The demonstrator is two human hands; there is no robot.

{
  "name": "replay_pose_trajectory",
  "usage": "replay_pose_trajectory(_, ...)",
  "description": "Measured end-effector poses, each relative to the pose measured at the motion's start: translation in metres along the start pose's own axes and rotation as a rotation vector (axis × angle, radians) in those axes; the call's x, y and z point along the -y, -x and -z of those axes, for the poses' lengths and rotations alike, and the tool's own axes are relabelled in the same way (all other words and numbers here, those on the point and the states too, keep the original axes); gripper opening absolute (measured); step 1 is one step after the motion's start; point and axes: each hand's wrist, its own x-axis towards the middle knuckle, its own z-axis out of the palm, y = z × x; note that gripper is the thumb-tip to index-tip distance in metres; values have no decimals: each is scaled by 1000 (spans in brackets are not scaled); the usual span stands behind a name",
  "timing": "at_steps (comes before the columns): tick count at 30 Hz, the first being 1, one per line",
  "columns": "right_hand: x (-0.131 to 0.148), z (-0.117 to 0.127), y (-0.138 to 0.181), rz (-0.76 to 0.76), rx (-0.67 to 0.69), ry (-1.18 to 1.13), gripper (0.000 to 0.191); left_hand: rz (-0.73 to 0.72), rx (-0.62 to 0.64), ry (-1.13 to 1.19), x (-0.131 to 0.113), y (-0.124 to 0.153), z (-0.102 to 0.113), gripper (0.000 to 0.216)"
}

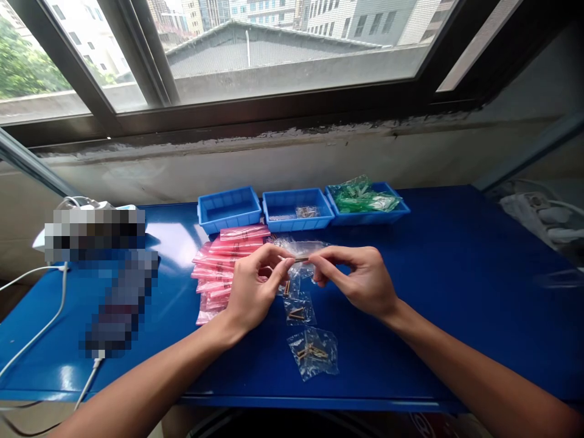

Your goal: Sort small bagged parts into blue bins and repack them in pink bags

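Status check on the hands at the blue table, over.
Left hand and right hand raised, both pinching a gold-coloured metal pin. Clear plastic bags of pins below them. Stack of pink bags beside left hand.

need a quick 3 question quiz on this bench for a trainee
1. True or false: the left hand and the right hand both pinch the small gold-coloured pin between their fingers.
2. Which of the three blue plastic bins holds the green bags: left, middle or right?
3. What colour are the flat plastic bags stacked beside the left hand?

Key: 1 true; 2 right; 3 pink
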Motion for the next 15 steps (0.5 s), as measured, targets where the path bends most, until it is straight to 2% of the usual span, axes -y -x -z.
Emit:
replay_pose_trajectory(6,-2,0,-1,-93,84,-48,26,93,38,19,-3,-2,0,25)
replay_pose_trajectory(15,-7,-3,-2,-92,35,-108,22,79,22,52,1,-2,0,19)
